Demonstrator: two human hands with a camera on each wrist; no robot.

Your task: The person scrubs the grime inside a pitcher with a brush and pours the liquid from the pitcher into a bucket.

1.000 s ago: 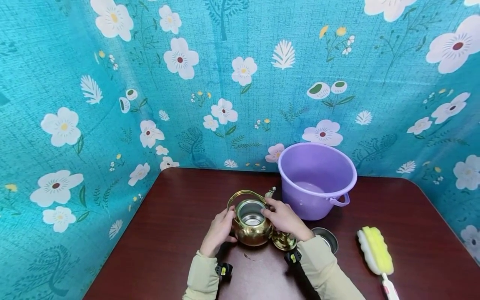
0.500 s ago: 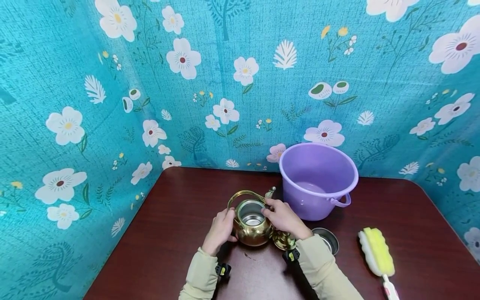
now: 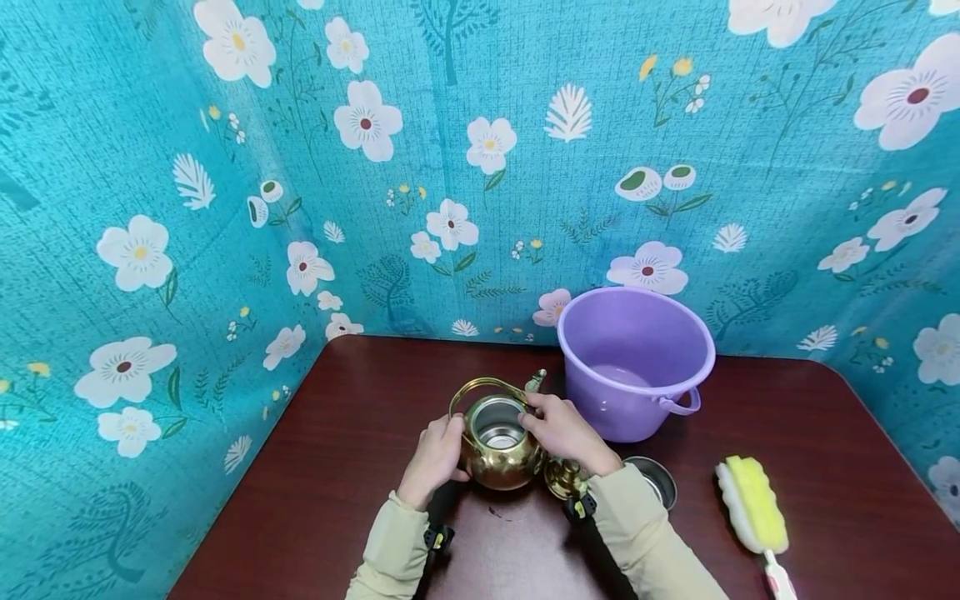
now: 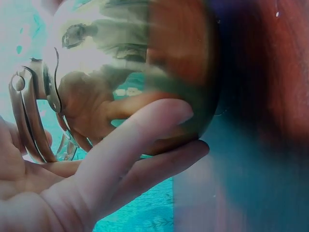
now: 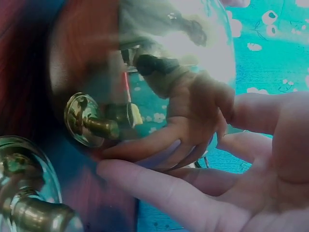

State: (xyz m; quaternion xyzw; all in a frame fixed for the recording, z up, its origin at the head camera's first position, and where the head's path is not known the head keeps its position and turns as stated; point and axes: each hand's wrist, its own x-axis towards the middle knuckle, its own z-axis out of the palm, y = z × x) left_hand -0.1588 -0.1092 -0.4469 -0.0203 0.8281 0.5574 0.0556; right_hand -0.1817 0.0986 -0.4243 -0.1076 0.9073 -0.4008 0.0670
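A round brass teapot [image 3: 501, 471] sits at the middle of the dark table in the head view, its uncovered mouth showing a silvery inside. Its arched handle [image 3: 487, 382] stands up over the far side. My left hand [image 3: 433, 458] holds the pot's left side; in the left wrist view, fingers [image 4: 140, 128] curve along the shiny body [image 4: 159, 48]. On the other side my right hand [image 3: 566, 433] grips the pot near the spout [image 3: 537, 382], its fingers [image 5: 159, 186] against the wall. A brass lid [image 3: 564, 482] lies beside the pot, partly behind my right wrist.
A purple bucket [image 3: 633, 408] stands at the back, right of the pot. By my right sleeve is a shallow round metal dish [image 3: 660, 483]. Farther right lies a yellow and white sponge brush [image 3: 757, 504]. Blue floral cloth [image 3: 480, 183] hangs behind the table [image 3: 337, 467].
Both hands and the teapot have shifted slightly left and away from me. The grip looks the same, and the lid, bucket, dish and brush stay in place.
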